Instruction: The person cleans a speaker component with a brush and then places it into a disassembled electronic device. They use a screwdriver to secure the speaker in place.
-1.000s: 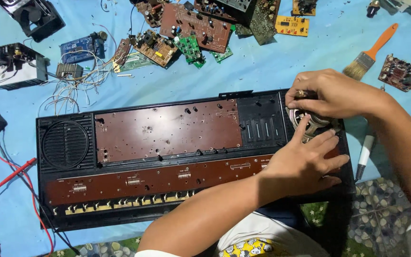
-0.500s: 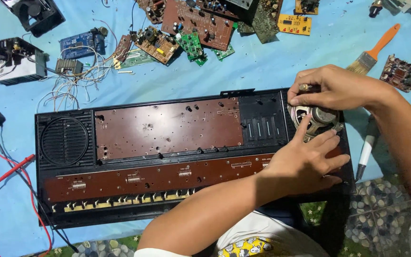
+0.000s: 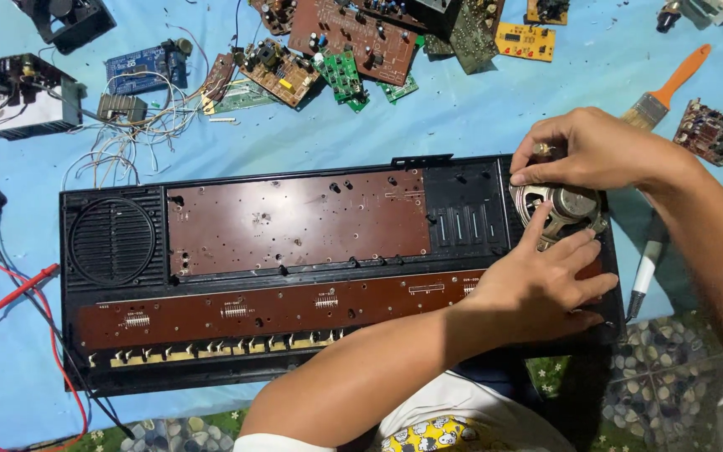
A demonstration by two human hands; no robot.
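Right hand (image 3: 600, 151) pinching top rim of round metal speaker (image 3: 564, 211), left hand (image 3: 541, 285) flat against lower edge, fingers spread. Speaker sits in right end of opened black keyboard case (image 3: 294, 276). Paintbrush (image 3: 667, 88), loose circuit boards (image 3: 336, 50) beyond on blue sheet (image 3: 462, 117).

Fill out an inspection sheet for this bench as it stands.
Surface: blue sheet, patterned mat at the near edge.
Job's things: opened black keyboard case; round metal speaker at its right end.
Clutter: loose circuit boards, orange-handled brush, pen.
Hands: left hand and right hand both on the speaker, fingers at its rim.
Cables: red probe lead; white wire tangle.
Surroundings: nothing seen.
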